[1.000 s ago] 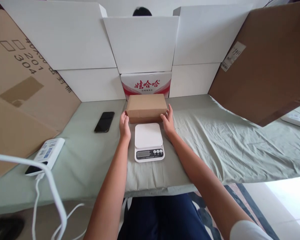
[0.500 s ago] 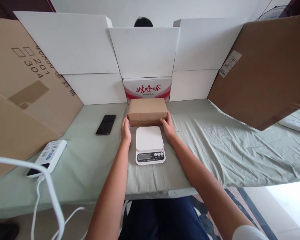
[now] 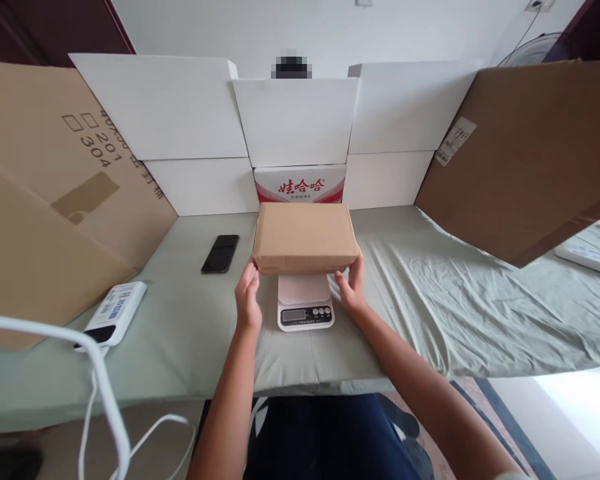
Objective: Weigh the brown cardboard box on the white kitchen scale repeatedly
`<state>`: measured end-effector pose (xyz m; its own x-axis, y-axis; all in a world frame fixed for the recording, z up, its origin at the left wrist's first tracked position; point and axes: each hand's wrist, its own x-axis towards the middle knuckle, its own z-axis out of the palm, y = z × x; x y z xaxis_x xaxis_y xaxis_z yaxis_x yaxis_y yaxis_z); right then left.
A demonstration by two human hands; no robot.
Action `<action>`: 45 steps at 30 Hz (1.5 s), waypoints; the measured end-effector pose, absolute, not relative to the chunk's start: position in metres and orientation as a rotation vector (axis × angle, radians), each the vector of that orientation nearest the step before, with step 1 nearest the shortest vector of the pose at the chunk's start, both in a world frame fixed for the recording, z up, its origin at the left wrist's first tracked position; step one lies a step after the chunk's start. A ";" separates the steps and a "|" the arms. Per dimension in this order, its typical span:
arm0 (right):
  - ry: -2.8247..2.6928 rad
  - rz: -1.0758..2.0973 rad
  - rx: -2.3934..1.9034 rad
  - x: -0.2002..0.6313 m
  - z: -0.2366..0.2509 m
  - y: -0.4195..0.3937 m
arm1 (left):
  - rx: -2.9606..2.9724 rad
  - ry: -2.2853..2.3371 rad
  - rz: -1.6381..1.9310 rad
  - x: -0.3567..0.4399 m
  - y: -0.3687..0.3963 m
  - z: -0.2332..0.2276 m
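A pale green sheet (image 3: 460,293) covers the surface. White cardboard panels (image 3: 180,113) stand behind it, brown cardboard sheets (image 3: 530,153) lean at both sides. Above is a white wall (image 3: 330,30); a fan (image 3: 555,47), perhaps, stands at far right.

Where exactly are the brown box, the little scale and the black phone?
brown box (image 3: 304,235), head view, middle of its top face.
scale (image 3: 305,315), head view, its display panel below the box.
black phone (image 3: 221,253), head view, middle of its screen.

Makeshift home packing station: sheet-covered desk (image 3: 430,293), cardboard screens (image 3: 525,153) from 9 to 3 o'clock, scale (image 3: 305,303) at centre.
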<state>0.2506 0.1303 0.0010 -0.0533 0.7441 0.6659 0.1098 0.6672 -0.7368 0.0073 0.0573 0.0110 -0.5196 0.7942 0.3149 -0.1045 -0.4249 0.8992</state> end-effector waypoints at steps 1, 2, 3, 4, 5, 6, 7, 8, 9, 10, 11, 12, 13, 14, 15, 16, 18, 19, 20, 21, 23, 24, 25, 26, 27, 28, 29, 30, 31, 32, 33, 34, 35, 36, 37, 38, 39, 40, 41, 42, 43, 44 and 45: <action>-1.559 0.587 -0.732 0.256 0.000 0.120 | 0.996 1.196 1.961 0.008 0.043 0.007; -1.548 0.576 -0.741 0.260 -0.002 0.110 | 0.965 1.213 1.930 0.008 0.031 0.002; -1.539 0.571 -0.752 0.264 -0.003 0.103 | 0.939 1.226 1.907 0.009 0.020 -0.002; -1.545 0.574 -0.761 0.266 -0.003 0.097 | 0.922 1.235 1.891 0.009 0.012 -0.006; -1.548 0.582 -0.769 0.267 -0.004 0.094 | 0.909 1.239 1.885 0.009 0.007 -0.008; -1.550 0.594 -0.776 0.268 -0.004 0.092 | 0.904 1.240 1.882 0.009 0.004 -0.009; -1.547 0.609 -0.784 0.267 -0.004 0.092 | 0.905 1.243 1.878 0.009 0.003 -0.010; -1.542 0.624 -0.793 0.267 -0.003 0.092 | 0.907 1.251 1.872 0.009 0.003 -0.009; -1.538 0.640 -0.802 0.266 -0.003 0.093 | 0.912 1.266 1.862 0.009 0.004 -0.008; -1.534 0.654 -0.811 0.265 -0.002 0.094 | 0.919 1.286 1.849 0.009 0.005 -0.006; -1.532 0.663 -0.818 0.265 -0.002 0.094 | 0.925 1.307 1.839 0.009 0.006 -0.005; -1.532 0.669 -0.820 0.265 -0.002 0.095 | 0.929 1.325 1.832 0.009 0.006 -0.005; -1.534 0.674 -0.822 0.264 -0.001 0.095 | 0.932 1.339 1.830 0.009 0.006 -0.004; -1.538 0.681 -0.825 0.264 -0.001 0.095 | 0.933 1.347 1.830 0.009 0.006 -0.004; -1.541 0.687 -0.828 0.265 -0.001 0.095 | 0.933 1.349 1.831 0.009 0.005 -0.004; -1.542 0.691 -0.831 0.265 0.000 0.095 | 0.932 1.348 1.834 0.009 0.005 -0.004; -1.542 0.696 -0.839 0.264 0.000 0.094 | 0.933 1.346 1.836 0.009 0.004 -0.004; -1.542 0.693 -0.841 0.264 0.001 0.094 | 0.932 1.347 1.835 0.010 0.004 -0.004; -1.543 0.690 -0.841 0.264 0.001 0.094 | 0.929 1.350 1.832 0.010 0.004 -0.003; -1.544 0.688 -0.841 0.264 0.002 0.094 | 0.922 1.354 1.830 0.009 0.004 -0.003; -1.542 0.685 -0.834 0.263 0.003 0.094 | 0.907 1.363 1.832 0.009 0.005 -0.003; -1.541 0.685 -0.829 0.263 0.004 0.094 | 0.902 1.366 1.834 0.009 0.005 -0.003; -1.540 0.686 -0.824 0.263 0.004 0.094 | 0.900 1.366 1.837 0.009 0.006 -0.003; -1.539 0.689 -0.822 0.263 0.004 0.094 | 0.903 1.366 1.839 0.009 0.006 -0.004; -1.537 0.690 -0.822 0.263 0.005 0.095 | 0.910 1.367 1.838 0.008 0.006 -0.004; -1.536 0.690 -0.825 0.263 0.005 0.095 | 0.918 1.368 1.835 0.008 0.006 -0.005; -1.535 0.691 -0.830 0.264 0.005 0.095 | 0.925 1.373 1.833 0.008 0.006 -0.005; -1.534 0.693 -0.833 0.264 0.005 0.095 | 0.932 1.378 1.830 0.008 0.006 -0.005; -1.534 0.695 -0.834 0.264 0.005 0.094 | 0.936 1.384 1.829 0.008 0.006 -0.006; -1.536 0.699 -0.832 0.264 0.005 0.094 | 0.935 1.389 1.829 0.008 0.005 -0.006; -1.537 0.704 -0.828 0.264 0.005 0.094 | 0.931 1.392 1.830 0.009 0.005 -0.006; -1.536 0.707 -0.826 0.264 0.005 0.094 | 0.925 1.394 1.831 0.009 0.005 -0.006; -1.535 0.707 -0.827 0.265 0.005 0.094 | 0.919 1.400 1.834 0.010 0.004 -0.005; -1.530 0.704 -0.831 0.265 0.004 0.094 | 0.918 1.407 1.839 0.010 0.004 -0.004; -1.522 0.697 -0.837 0.266 0.003 0.094 | 0.923 1.412 1.848 0.011 0.003 -0.003; -1.513 0.687 -0.844 0.267 0.003 0.094 | 0.935 1.410 1.859 0.011 0.003 -0.002; -1.504 0.678 -0.848 0.267 0.002 0.094 | 0.950 1.404 1.873 0.012 0.003 0.000; -1.497 0.669 -0.849 0.268 0.002 0.094 | 0.963 1.394 1.885 0.012 0.002 0.002; -1.492 0.664 -0.847 0.268 0.002 0.095 | 0.972 1.385 1.892 0.012 0.002 0.003; -1.490 0.663 -0.845 0.269 0.002 0.095 | 0.974 1.383 1.892 0.012 0.002 0.004; -1.493 0.667 -0.843 0.269 0.002 0.095 | 0.968 1.387 1.886 0.012 0.003 0.004; -1.499 0.675 -0.842 0.269 0.002 0.095 | 0.956 1.396 1.875 0.012 0.003 0.005; -1.506 0.684 -0.840 0.269 0.002 0.095 | 0.943 1.404 1.865 0.012 0.004 0.004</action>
